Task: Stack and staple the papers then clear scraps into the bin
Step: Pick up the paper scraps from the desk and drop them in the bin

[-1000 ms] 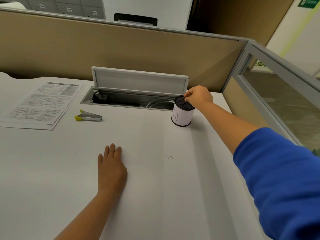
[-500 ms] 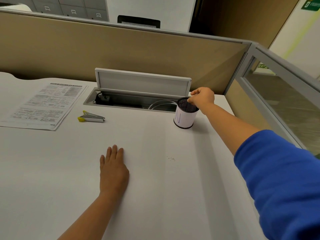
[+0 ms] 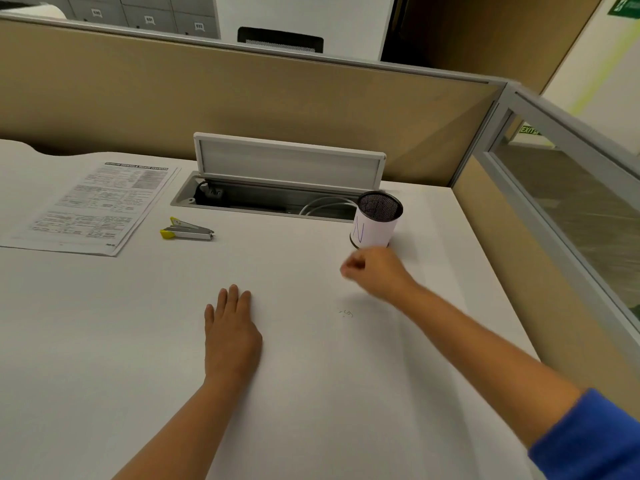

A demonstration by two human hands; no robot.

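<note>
A stack of printed papers lies at the far left of the white desk. Just right of it rests a small silver stapler with yellow ends. A black mesh cup wrapped in white paper, the bin, stands at the back right. My right hand hovers just in front of the bin, blurred, fingers curled; nothing shows in it. My left hand lies flat on the desk with fingers close together, holding nothing. A tiny scrap lies on the desk below my right wrist.
An open cable tray with its lid up and a white cable inside sits at the back of the desk, touching the bin's left side. Tan partition walls close the back and right. The desk's right edge runs beside a glass panel.
My right hand has left the bin's rim and drawn back toward me, down to the desk in front of it. The left hand, papers and stapler have stayed put.
</note>
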